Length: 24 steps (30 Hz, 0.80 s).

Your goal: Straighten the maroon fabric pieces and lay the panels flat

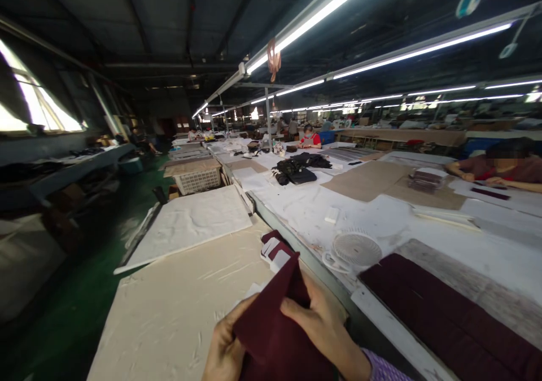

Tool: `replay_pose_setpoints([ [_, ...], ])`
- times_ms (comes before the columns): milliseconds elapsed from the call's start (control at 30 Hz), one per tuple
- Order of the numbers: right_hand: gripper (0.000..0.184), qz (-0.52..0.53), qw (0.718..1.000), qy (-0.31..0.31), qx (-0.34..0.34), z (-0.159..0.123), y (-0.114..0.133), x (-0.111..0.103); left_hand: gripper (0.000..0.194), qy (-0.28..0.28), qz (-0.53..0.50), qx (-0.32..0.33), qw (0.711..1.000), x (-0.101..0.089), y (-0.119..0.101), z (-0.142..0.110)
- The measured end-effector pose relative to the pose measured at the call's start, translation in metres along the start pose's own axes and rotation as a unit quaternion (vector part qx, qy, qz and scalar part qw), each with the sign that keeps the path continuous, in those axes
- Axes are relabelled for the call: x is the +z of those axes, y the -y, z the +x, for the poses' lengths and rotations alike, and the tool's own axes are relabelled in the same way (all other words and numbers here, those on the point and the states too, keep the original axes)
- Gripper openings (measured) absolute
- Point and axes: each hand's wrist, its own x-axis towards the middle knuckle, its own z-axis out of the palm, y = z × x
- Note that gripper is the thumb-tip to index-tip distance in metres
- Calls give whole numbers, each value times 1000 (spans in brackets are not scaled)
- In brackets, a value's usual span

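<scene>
Maroon cloth (271, 341) lies nearest the camera, at the lower middle of the view, raised in front of the cream table (169, 313) and folded to a point at its upper end. I find both of my hands engaged on it. My left hand (226, 336) is clamped on its left side, fingers curled at the edge. My right hand (315, 316), below a purple sleeve (383, 367), pinches the same cloth with the thumb lying over the front; the placement of its other fingers is partly hidden, and I cannot tell it fully.

Just beyond the folded tip I note smaller maroon pieces (282, 245) with white slips (271, 249) on them, near the edge of the cream table. Behind that table is a white padded board (190, 223), and farther back a pale basket (199, 181).

To the right, across a narrow gap, I record a long table covered in white (292, 203). It carries a white fan (356, 248), a large dark maroon panel (449, 313) beside a grey mottled sheet (461, 271), and a black bundle (296, 171). One co-worker (503, 172) leans over its far right side.
</scene>
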Motion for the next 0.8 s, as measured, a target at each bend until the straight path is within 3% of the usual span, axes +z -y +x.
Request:
replay_pose_setpoints([
  [67,35,-47,999,3,1,5,0,-3,38,-41,-45,-80,995,3,-1,2],
  [133,36,-59,998,10,25,9,-5,-3,32,-54,-84,-116,988,4,-1,2],
  [233,47,-79,996,-3,28,11,-15,-2,30,-4,-152,-120,981,5,-3,2],
  [367,78,-133,990,-41,-23,9,-22,-4,31,19,-216,-124,968,6,-6,2],
  [400,78,-129,991,-28,-22,8,-22,-6,32,17,-225,-120,967,6,-8,2],
  [567,40,-150,987,61,16,5,-11,-19,32,14,-242,-98,965,-1,-16,-1],
  [800,37,-108,987,82,83,9,-3,-11,30,50,-246,-72,965,-5,-18,-4],
])
